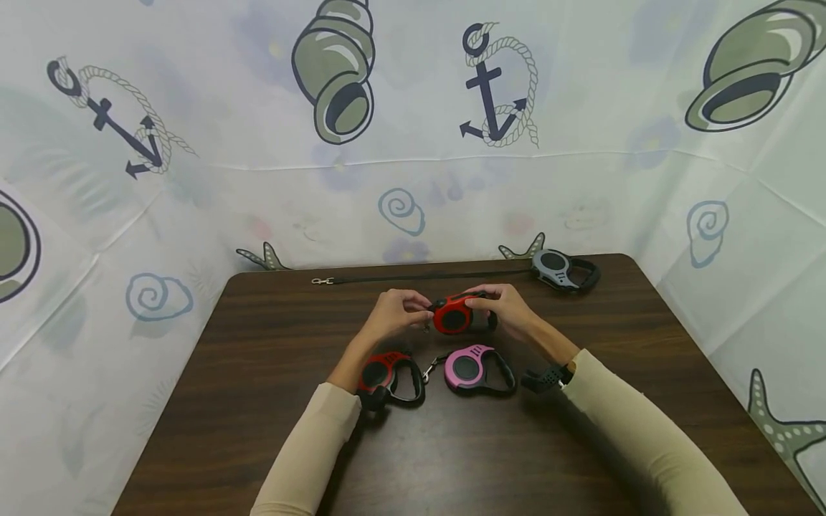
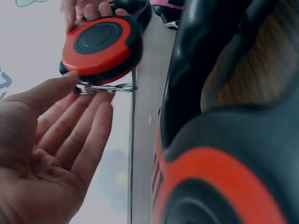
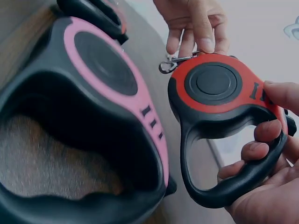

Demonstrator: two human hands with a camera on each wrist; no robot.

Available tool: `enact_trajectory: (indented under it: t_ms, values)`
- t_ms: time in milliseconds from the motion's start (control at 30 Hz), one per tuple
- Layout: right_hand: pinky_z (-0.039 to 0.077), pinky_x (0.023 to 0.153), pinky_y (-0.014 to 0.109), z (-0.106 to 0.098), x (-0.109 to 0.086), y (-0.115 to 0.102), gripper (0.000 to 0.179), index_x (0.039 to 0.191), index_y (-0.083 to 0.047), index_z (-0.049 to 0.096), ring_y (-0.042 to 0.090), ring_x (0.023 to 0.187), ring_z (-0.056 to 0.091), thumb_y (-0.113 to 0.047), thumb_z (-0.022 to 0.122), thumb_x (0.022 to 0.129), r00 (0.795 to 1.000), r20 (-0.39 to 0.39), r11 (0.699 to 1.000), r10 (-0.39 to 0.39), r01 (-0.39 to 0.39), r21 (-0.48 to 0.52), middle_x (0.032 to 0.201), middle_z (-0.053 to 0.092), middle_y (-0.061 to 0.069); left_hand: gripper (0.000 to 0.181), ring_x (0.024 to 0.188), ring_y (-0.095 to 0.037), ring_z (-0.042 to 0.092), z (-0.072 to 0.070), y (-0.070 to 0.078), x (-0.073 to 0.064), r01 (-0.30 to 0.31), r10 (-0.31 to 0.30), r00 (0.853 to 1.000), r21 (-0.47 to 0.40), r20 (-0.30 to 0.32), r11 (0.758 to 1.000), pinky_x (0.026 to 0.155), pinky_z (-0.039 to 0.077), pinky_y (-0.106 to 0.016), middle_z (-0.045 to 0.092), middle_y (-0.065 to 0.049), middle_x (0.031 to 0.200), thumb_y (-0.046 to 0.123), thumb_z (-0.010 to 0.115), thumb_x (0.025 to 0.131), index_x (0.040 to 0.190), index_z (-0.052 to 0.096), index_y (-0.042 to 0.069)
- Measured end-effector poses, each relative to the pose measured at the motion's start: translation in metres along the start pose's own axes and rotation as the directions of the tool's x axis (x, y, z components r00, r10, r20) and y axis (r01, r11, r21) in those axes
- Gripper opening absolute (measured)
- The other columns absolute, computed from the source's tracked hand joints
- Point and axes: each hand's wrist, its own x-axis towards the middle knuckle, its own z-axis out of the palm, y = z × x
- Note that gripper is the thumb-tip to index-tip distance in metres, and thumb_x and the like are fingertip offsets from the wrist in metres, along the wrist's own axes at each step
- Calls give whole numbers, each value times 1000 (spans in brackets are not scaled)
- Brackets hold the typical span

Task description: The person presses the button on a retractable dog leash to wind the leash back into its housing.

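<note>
A red and black retractable dog leash (image 1: 453,317) is held up above the table between both hands. My right hand (image 1: 506,308) grips its black loop handle, fingers through the opening and thumb on the red casing (image 3: 212,63). At the other end, my left hand (image 1: 399,313) pinches the leash end beside the metal clip (image 2: 105,87) between thumb and fingers. Nearer the body, a second red retractable leash (image 1: 377,373) lies below the left forearm. Beside it lies a pink retractable leash (image 1: 466,368), its metal clip (image 1: 429,371) pointing toward the red one's handle.
A grey retractable leash (image 1: 553,264) lies at the table's back right. Its black cord (image 1: 432,276) stretches left along the back edge to a metal clip (image 1: 323,281). Patterned cloth (image 1: 413,93) hangs behind and beside the dark wooden table (image 1: 452,459).
</note>
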Motion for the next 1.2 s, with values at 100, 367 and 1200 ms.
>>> enact_trajectory:
  t_ms: [100,367,1200]
  values:
    - [40,76,32,-1,3,4,41,133,9,67,18,75,52,-15,72,100,999,7,999,40,-40,-8,85,64,3,18,83,-24,79,1,0,4,70,-68,996,-44,54,997,76,64,-43,81,-15,100,6,79,95,110,76,-3]
    - [45,71,29,-3,10,12,40,132,8,67,16,72,52,-17,72,102,997,20,997,78,-77,-30,81,60,3,23,82,-23,78,4,0,13,228,-211,967,-117,143,967,75,64,-38,79,-19,103,0,77,95,115,70,-8]
    - [49,89,39,-4,20,17,58,139,4,64,29,103,59,-29,80,95,994,-58,832,98,-114,-543,124,68,22,27,81,-24,79,7,-4,24,317,-314,928,22,200,948,75,64,-34,78,-18,98,8,74,100,120,72,-9]
